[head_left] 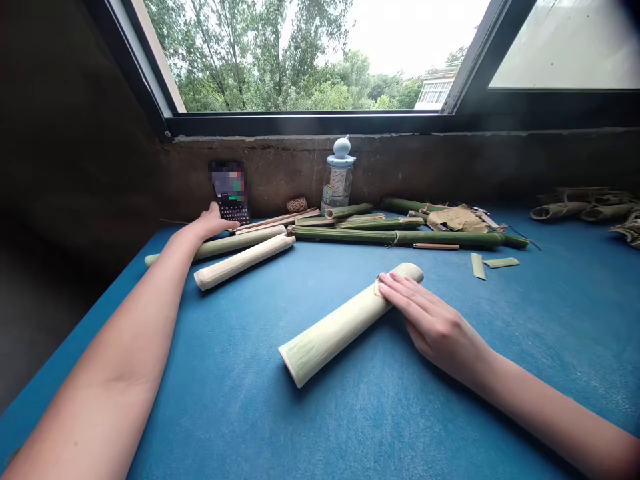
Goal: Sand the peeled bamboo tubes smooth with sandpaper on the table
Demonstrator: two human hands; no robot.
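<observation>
My right hand (435, 320) lies over the far end of a pale, peeled length of bamboo (335, 333). Its fingers are stretched out and close together, and a small thin flake (377, 289) shows at the fingertips. The thumb is mostly hidden. At the back left, my left hand (213, 223) reaches to a phone (231, 193) leaning against the wall. Thumb and fingers are apart there, by the phone's lower edge; whether they touch it is hard to tell. A keyboard shows on its screen, the upper part blurred out.
On the blue table (225, 373) lie two pale bamboo lengths (245, 260), green bamboo stalks (345, 235), a thin stick (436, 247) and small bamboo strips (478, 266). Behind them are a twine ball (297, 205), a bottle (339, 180), brown paper (457, 219) and bamboo tubes (560, 211).
</observation>
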